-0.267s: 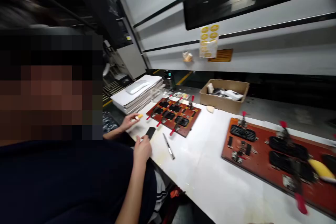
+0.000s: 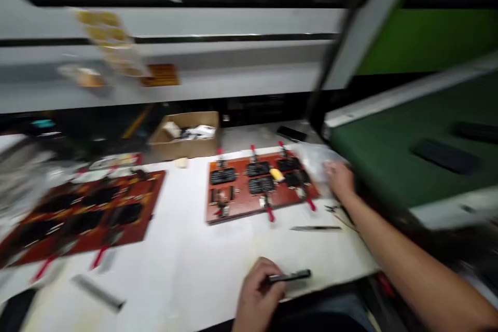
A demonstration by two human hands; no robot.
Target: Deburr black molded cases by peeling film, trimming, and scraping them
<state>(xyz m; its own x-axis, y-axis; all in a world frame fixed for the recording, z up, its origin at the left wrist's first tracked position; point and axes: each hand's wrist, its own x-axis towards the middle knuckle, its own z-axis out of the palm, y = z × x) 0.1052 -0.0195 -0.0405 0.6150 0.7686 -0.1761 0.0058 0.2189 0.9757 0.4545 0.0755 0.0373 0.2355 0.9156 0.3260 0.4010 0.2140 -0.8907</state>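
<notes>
The whole view is smeared by motion. My left hand (image 2: 257, 290) is at the table's near edge, its fingers closed on a thin black flat part (image 2: 291, 275). My right hand (image 2: 339, 178) reaches out to the right end of a red fixture board (image 2: 241, 206) and touches a clear plastic bag (image 2: 313, 160); its fingers are blurred. The board carries several black parts, red-handled clamps and a yellow piece (image 2: 277, 174).
A second red fixture board (image 2: 148, 192) lies to the left. A cardboard box (image 2: 163, 144) stands at the back. A green conveyor (image 2: 389, 161) with black parts (image 2: 443, 155) runs on the right. A thin metal tool (image 2: 315, 228) lies on the white table (image 2: 187, 264).
The view has swung right, away from the co-worker at the left board to the board in front of me. Both my hands are in view now.
</notes>
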